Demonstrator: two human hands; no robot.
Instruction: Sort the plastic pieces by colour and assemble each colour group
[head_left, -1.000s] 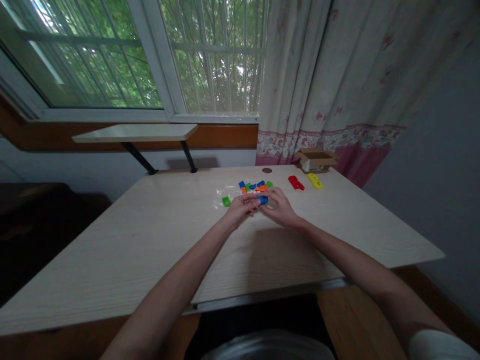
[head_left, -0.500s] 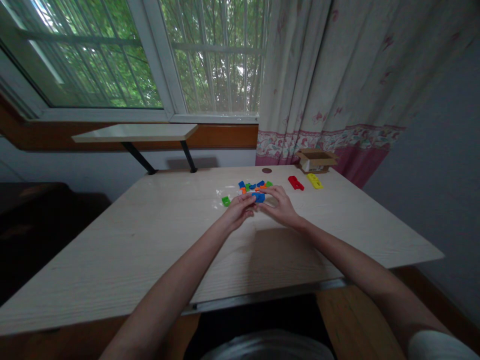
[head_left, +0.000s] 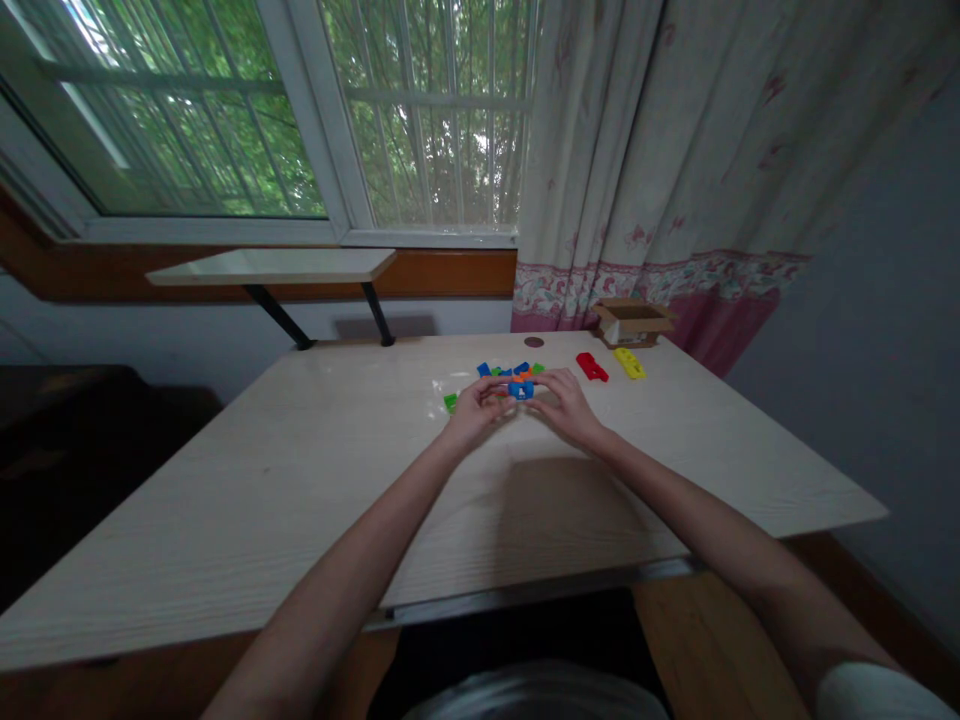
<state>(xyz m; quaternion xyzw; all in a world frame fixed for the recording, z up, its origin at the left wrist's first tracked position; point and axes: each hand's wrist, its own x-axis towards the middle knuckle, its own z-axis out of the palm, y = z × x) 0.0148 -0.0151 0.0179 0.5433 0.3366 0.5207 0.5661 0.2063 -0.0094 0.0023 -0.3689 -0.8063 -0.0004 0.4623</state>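
Note:
A small blue plastic piece (head_left: 520, 390) with a pale mark on its face is held above the table between both hands. My left hand (head_left: 480, 405) pinches its left side with thumb and fingers. On the right side, the fingertips and thumb of my right hand (head_left: 562, 402) close on the same piece. Just behind the hands lie several small blue, green and orange pieces, partly hidden by the fingers. A green piece (head_left: 450, 402) rests left of my left hand, on what looks like clear plastic film.
Right of the pieces lie a red plastic part (head_left: 592, 367) and a yellow plastic part (head_left: 629, 363). An open cardboard box (head_left: 634, 322) stands at the back right of the table (head_left: 337, 500). A raised shelf (head_left: 277, 265) is at the back left.
The blue piece has been turned so its marked face shows. My left fingers have shifted up and around its left side, and my right fingers have closed in on it.

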